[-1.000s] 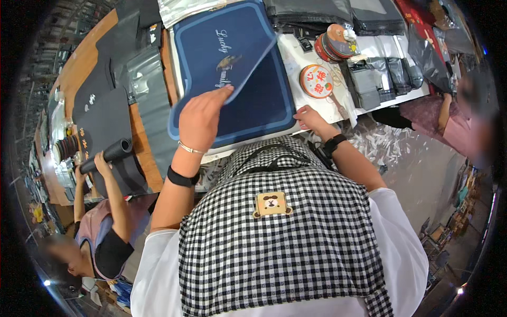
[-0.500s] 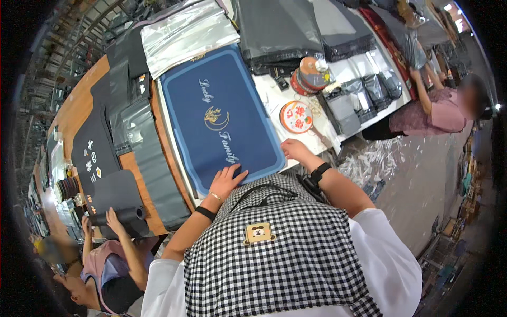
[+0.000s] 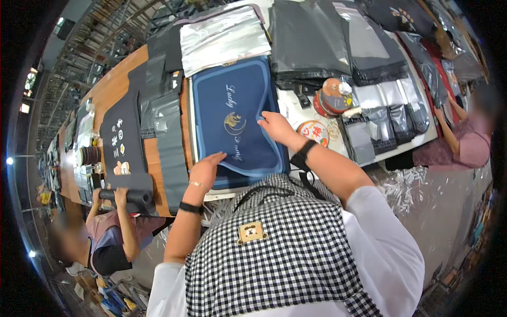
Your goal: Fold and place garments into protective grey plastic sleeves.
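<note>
A dark blue floor mat with a lighter blue border and a gold moon emblem lies in front of me, on top of another blue mat. Its right edge is pinched in my right hand, which pulls that side up and inward, so the mat buckles. My left hand rests at the mat's near left edge, fingers stretched out over it. The part of the edge beneath those fingers is hidden.
Silvery plastic bags cover the mat's far end. Grey bags lie beyond to the right, near a round stack of coasters and a round printed coaster. One co-worker at left rolls a dark mat; another stands at right.
My right hand has moved up and inward with the mat's right edge, bending the mat and baring the one beneath. My left hand stays at the near edge. The view has shifted.
</note>
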{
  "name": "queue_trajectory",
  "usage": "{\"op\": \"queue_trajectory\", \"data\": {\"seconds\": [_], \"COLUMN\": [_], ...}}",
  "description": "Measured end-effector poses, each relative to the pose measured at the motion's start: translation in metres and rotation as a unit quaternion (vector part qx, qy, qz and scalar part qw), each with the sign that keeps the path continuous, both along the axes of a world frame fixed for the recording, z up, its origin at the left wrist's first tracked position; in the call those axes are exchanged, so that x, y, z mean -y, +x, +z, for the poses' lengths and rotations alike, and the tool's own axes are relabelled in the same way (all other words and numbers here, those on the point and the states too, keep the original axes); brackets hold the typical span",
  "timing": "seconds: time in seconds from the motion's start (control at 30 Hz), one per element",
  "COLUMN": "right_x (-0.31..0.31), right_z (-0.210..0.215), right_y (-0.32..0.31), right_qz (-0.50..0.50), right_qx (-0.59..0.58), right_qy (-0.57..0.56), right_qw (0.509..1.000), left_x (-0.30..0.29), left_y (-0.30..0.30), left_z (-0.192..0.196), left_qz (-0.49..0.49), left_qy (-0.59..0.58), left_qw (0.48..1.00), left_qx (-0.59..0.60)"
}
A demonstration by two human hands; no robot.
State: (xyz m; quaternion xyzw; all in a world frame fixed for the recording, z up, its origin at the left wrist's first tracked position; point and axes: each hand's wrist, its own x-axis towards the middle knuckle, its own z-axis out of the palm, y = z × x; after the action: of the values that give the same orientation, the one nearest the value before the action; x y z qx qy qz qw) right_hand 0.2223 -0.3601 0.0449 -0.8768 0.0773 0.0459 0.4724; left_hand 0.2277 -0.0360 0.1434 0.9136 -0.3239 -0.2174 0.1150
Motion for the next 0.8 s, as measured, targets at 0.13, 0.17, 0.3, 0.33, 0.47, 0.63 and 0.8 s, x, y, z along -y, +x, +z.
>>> {"op": "queue_trajectory", "data": {"seconds": [0.13, 0.17, 0.3, 0.33, 0.47, 0.63, 0.8], "right_x": [0.005, 0.010, 0.046, 0.054, 0.062, 0.097, 0.101], "right_z": [0.101, 0.095, -0.041, -0.056, -0.056, -0.084, -0.119], "right_y": [-0.034, -0.040, -0.032, -0.026, -0.006, 0.025, 0.059], "right_qz": [-0.069, -0.079, -0.018, 0.044, 0.022, -0.129, -0.222], "right_qx": [0.118, 0.084, 0.013, -0.043, -0.158, 0.020, -0.032], "right_qy": [0.028, 0.037, 0.002, 0.013, -0.011, -0.146, -0.174], "right_qw": [0.990, 0.993, 1.000, 0.998, 0.987, 0.981, 0.959], "left_x": [0.011, 0.005, -0.021, -0.025, -0.039, -0.014, 0.001], "left_y": [-0.027, -0.042, -0.061, -0.065, -0.085, -0.088, -0.084], "left_z": [0.048, 0.042, -0.049, -0.072, -0.136, -0.135, -0.123], "left_qz": [-0.028, -0.030, -0.060, -0.033, 0.018, 0.041, 0.027], "left_qy": [-0.099, -0.091, -0.015, -0.005, 0.004, 0.018, 0.034], "left_qw": [0.950, 0.951, 0.972, 0.983, 0.996, 0.993, 0.990], "left_qx": [0.293, 0.294, 0.225, 0.178, 0.093, 0.105, 0.131]}}
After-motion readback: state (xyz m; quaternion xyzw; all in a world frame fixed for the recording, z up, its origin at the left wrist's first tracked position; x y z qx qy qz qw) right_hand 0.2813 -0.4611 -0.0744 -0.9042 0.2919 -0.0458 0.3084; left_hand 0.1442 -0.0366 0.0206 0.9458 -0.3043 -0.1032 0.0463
